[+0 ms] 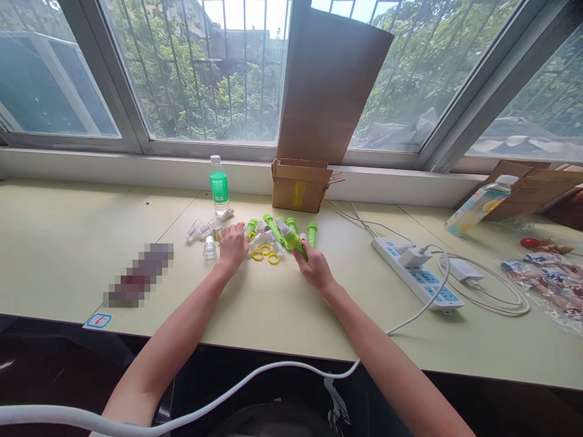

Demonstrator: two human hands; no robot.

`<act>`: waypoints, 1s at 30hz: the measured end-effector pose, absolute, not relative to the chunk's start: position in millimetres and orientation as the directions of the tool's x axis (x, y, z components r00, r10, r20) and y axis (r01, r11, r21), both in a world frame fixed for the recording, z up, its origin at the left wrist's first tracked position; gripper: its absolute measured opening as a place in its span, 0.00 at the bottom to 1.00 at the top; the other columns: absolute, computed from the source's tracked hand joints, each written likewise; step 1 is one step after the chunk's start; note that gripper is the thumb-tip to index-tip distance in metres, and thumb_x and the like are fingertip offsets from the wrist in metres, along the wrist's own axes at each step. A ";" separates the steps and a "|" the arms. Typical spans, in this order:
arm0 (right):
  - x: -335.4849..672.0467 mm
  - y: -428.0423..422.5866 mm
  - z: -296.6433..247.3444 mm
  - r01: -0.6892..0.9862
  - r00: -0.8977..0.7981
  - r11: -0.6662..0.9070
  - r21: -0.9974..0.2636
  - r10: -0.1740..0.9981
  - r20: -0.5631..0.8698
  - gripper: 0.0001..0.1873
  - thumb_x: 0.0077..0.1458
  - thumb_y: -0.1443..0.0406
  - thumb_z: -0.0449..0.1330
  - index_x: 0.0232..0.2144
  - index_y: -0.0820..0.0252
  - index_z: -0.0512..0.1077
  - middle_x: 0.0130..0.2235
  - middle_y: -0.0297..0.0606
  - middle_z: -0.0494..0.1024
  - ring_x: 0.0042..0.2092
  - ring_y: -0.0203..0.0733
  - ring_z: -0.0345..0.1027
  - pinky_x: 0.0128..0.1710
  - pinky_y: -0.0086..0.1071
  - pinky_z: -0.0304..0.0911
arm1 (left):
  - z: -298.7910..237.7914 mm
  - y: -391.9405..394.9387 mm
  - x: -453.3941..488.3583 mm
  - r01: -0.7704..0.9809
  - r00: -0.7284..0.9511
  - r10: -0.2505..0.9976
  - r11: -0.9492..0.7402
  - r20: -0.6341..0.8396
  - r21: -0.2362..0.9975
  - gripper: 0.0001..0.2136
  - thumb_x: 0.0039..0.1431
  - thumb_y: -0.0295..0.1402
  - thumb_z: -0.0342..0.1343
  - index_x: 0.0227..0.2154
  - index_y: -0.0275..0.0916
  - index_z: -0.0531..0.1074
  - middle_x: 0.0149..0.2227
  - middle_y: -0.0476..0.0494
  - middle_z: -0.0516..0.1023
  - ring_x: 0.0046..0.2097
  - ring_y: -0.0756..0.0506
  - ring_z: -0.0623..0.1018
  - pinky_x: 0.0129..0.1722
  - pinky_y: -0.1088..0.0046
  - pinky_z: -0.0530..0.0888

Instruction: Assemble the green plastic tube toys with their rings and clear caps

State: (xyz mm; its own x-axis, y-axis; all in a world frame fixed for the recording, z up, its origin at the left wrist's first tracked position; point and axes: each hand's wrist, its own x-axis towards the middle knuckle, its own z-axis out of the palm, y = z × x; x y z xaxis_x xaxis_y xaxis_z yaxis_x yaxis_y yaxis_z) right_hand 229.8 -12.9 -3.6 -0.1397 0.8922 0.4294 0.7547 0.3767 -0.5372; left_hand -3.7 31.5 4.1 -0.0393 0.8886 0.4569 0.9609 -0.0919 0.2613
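Note:
My right hand (315, 267) is wrapped around a green plastic tube (294, 238) with yellow bands and a clear-and-white end, tilted toward the far left. My left hand (233, 246) lies palm down over the left part of a pile, fingers a little apart; its fingertips are partly hidden among the parts. Near it are clear plastic caps (209, 249) and more clear pieces (195, 230). Several yellow rings (273, 258) lie between my hands. Other green tubes (312, 233) lie behind and beside my right hand.
A green-labelled bottle (219, 188) and a small cardboard box (300, 188) stand behind the pile. On the right are a power strip (419, 273) with cables, a tilted drink bottle (480, 206) and wrapped snacks (551, 276). A white cable (273, 365) crosses in front of the table edge.

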 end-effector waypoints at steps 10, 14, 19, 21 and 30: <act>231.1 -10.7 -6.4 0.762 -0.143 0.379 -0.524 0.889 0.435 0.13 0.60 0.55 0.46 0.40 0.55 0.64 0.26 0.37 0.72 0.26 0.45 0.66 0.26 0.33 0.57 | 10.9 31.3 -4.5 0.874 -0.098 0.786 -0.226 0.610 0.431 0.15 0.64 0.35 0.42 0.49 0.38 0.65 0.40 0.36 0.76 0.44 0.38 0.75 0.43 0.62 0.67; 232.1 -9.8 -7.9 0.774 -0.145 0.380 -0.506 0.884 0.443 0.15 0.59 0.55 0.47 0.40 0.56 0.65 0.27 0.38 0.73 0.26 0.45 0.66 0.26 0.33 0.57 | 17.5 26.9 -4.7 0.754 -0.202 0.746 -0.296 0.635 0.587 0.16 0.62 0.43 0.44 0.43 0.37 0.68 0.35 0.39 0.77 0.38 0.40 0.77 0.34 0.68 0.68; 232.3 -9.7 -9.1 0.771 -0.167 0.408 -0.489 0.870 0.464 0.16 0.59 0.54 0.48 0.41 0.56 0.68 0.31 0.39 0.75 0.29 0.44 0.68 0.27 0.32 0.58 | 19.3 26.1 -2.8 0.494 -0.322 0.793 -0.326 0.517 0.806 0.19 0.59 0.48 0.48 0.28 0.37 0.71 0.20 0.48 0.72 0.23 0.47 0.73 0.27 0.72 0.68; 232.2 -9.7 -9.3 0.773 -0.172 0.411 -0.483 0.868 0.465 0.16 0.59 0.54 0.49 0.42 0.55 0.69 0.31 0.38 0.76 0.29 0.43 0.68 0.27 0.31 0.58 | 18.4 27.6 -1.7 0.342 -0.332 0.837 -0.323 0.435 0.882 0.19 0.57 0.49 0.49 0.27 0.37 0.71 0.17 0.50 0.69 0.20 0.49 0.72 0.22 0.74 0.67; 232.8 -10.6 -8.3 0.762 -0.228 0.441 -0.474 0.868 0.441 0.16 0.57 0.58 0.52 0.46 0.50 0.70 0.36 0.35 0.78 0.35 0.43 0.72 0.31 0.30 0.62 | 19.4 28.7 2.2 0.038 -0.282 0.903 -0.327 0.324 0.944 0.20 0.56 0.50 0.50 0.26 0.35 0.71 0.20 0.49 0.69 0.19 0.51 0.71 0.16 0.76 0.69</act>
State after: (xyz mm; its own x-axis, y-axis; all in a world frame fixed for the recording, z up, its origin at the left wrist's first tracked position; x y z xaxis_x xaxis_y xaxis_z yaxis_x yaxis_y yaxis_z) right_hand 232.8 -10.6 -8.3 -0.2280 0.8679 0.4413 0.7617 0.4413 -0.4744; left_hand 2.2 28.7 19.4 -0.2817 0.9033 0.3237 0.0379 -0.3266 0.9444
